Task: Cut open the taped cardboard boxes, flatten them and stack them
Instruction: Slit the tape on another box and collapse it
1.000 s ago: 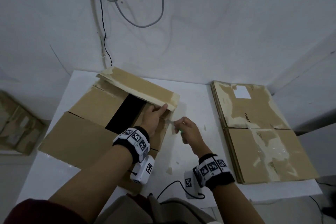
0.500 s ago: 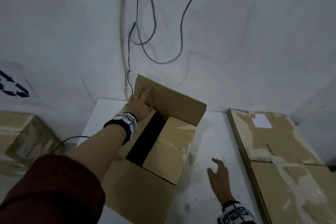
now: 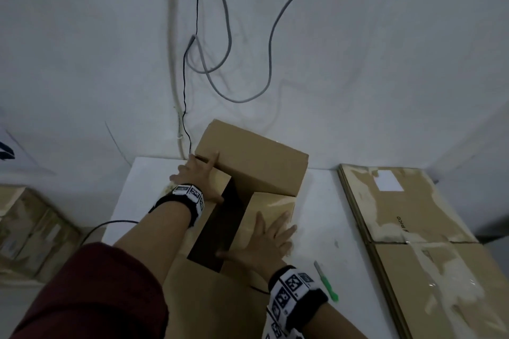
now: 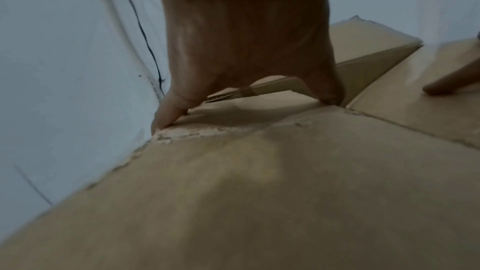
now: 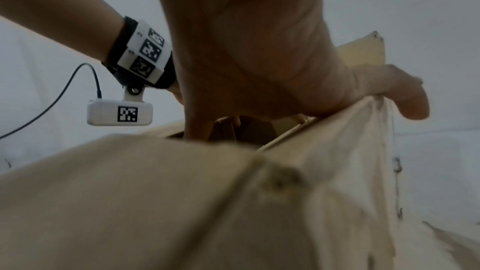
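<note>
An open cardboard box (image 3: 256, 162) stands in the middle of the white table (image 3: 319, 209), its far flap raised and a dark gap between the side flaps. My left hand (image 3: 197, 173) lies with spread fingers on the left flap, by the far flap's left corner; in the left wrist view the left hand (image 4: 246, 38) touches the cardboard (image 4: 285, 171) with its fingertips. My right hand (image 3: 268, 239) presses flat on the right flap, and in the right wrist view the right hand (image 5: 259, 59) reaches over the flap's edge. A green-handled knife (image 3: 326, 282) lies loose on the table beside my right wrist.
A stack of flattened boxes (image 3: 413, 228) fills the right side of the table. More taped boxes (image 3: 27, 228) sit low at the left, beyond the table edge. Cables (image 3: 220, 49) hang on the wall behind. A thin black cable (image 3: 110, 226) runs off my left wrist.
My right hand has let go of the knife, which now lies on the table, and moved onto the right flap. My left hand has moved to the far left flap. The far flap stands raised.
</note>
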### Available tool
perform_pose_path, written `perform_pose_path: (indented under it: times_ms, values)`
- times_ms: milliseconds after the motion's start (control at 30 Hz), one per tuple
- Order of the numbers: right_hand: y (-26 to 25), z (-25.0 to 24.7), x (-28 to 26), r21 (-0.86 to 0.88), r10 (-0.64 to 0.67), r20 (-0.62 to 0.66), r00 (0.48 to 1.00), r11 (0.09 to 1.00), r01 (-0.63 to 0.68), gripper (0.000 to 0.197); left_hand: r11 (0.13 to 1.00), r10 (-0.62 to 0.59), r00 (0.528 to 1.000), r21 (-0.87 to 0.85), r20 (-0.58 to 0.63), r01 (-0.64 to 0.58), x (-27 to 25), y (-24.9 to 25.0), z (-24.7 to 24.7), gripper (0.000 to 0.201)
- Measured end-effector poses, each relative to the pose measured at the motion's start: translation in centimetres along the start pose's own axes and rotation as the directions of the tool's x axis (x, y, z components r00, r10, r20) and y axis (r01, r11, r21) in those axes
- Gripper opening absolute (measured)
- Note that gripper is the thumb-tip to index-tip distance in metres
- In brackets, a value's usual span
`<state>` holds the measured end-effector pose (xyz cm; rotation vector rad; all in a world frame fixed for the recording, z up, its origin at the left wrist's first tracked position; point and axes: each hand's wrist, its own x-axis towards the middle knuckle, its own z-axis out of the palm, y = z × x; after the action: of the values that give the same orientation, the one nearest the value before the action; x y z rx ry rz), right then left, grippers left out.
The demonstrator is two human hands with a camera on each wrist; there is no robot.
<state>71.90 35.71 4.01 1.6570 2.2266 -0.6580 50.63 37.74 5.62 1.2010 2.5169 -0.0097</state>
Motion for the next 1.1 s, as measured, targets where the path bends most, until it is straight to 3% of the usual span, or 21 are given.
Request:
perform_pose_path:
  times_ms: [167, 267, 400, 500, 567, 633, 667, 733, 767, 800, 867, 900, 967, 1000, 1067, 1100]
  values:
    - [0.5, -0.8, 0.1, -0.152, -0.009, -0.023, 1.0, 0.988, 0.006, 0.129, 0.985, 0.01, 1.0, -0.171, 0.013, -0.008, -0.8, -1.3, -0.3, 0.121]
    - [2.3, -0.9, 0.6, -0.169, -0.084, -0.008, 0.996, 0.982, 0.081, 0.137, 0.952, 0.02, 0.995, -0.307, 0.097, 0.011, -2.1, -2.8, -0.6, 0.115]
    - [3.3, 0.2, 0.0, -0.311, -0.125, -0.08, 0.989, 0.946, 0.094, 0.145, 0.872, 0.023, 0.976, -0.481, 0.217, 0.087, -4.6, -4.8, -1.5, 0.115]
    - [2.6, 0.6, -0.4, -0.39, -0.112, -0.09, 0.99, 0.918, 0.069, 0.142, 0.756, 0.053, 0.966, -0.642, 0.253, 0.127, -6.8, -6.0, -2.7, 0.095]
    - [2.4, -0.2, -0.3, -0.277, -0.142, -0.044, 0.989, 0.953, 0.124, 0.138, 0.554, 0.103, 0.956, -0.814, 0.275, 0.175, -7.7, -7.6, -3.3, 0.075]
    - [3.4, -2.2, -0.7, 0.057, -0.236, 0.011, 0.972, 0.97, 0.235, 0.129, 0.333, 0.152, 0.961, -0.927, 0.233, 0.172, -8.6, -9.8, -3.7, 0.059]
    - [4.4, -3.5, -1.2, 0.281, -0.309, 0.022, 0.951, 0.915, 0.291, 0.121, 0.235, 0.158, 0.969, -0.96, 0.19, 0.149, -9.0, -11.1, -3.9, 0.048]
    - [7.1, -6.1, -2.7, 0.636, -0.383, -0.013, 0.923, 0.71, 0.304, 0.096, 0.15, 0.112, 0.986, -0.983, 0.127, 0.109, -9.7, -13.9, -4.0, 0.037]
    - [8.9, -7.1, -3.3, 0.728, -0.36, -0.044, 0.932, 0.627, 0.277, 0.079, 0.186, 0.071, 0.993, -0.98, 0.09, 0.075, -10.0, -15.3, -3.9, 0.038]
    - [10.8, -7.8, -3.7, 0.788, -0.315, -0.078, 0.946, 0.561, 0.252, 0.062, 0.292, 0.028, 0.999, -0.956, 0.028, 0.018, -9.8, -16.7, -3.6, 0.044]
    - [14.7, -8.2, -4.0, 0.808, -0.137, -0.17, 0.976, 0.548, 0.218, 0.049, 0.694, -0.045, 0.991, -0.718, -0.124, -0.058, -9.6, -19.0, -2.5, 0.071]
    - [16.5, -7.9, -4.0, 0.759, -0.048, -0.22, 0.974, 0.619, 0.202, 0.058, 0.838, -0.092, 0.98, -0.545, -0.178, -0.02, -9.8, -19.5, -1.7, 0.077]
    - [18.5, -6.4, -3.9, 0.494, 0.041, -0.358, 0.933, 0.856, 0.152, 0.08, 0.951, -0.155, 0.935, -0.305, -0.318, 0.054, -10.5, -19.4, 0.5, 0.063]
    - [18.8, -5.1, -3.9, 0.314, 0.008, -0.44, 0.898, 0.938, 0.145, 0.08, 0.974, -0.105, 0.92, -0.224, -0.377, 0.02, -11.2, -18.6, 1.6, 0.053]
    - [17.5, -2.1, -4.5, 0.152, -0.138, -0.537, 0.832, 0.955, 0.256, 0.06, 0.984, 0.03, 0.931, -0.151, -0.365, -0.091, -12.8, -16.2, 3.4, 0.045]
    - [16.5, -0.5, -4.9, 0.149, -0.228, -0.522, 0.822, 0.924, 0.351, 0.053, 0.976, 0.045, 0.951, -0.189, -0.305, -0.107, -13.3, -15.2, 4.5, 0.057]
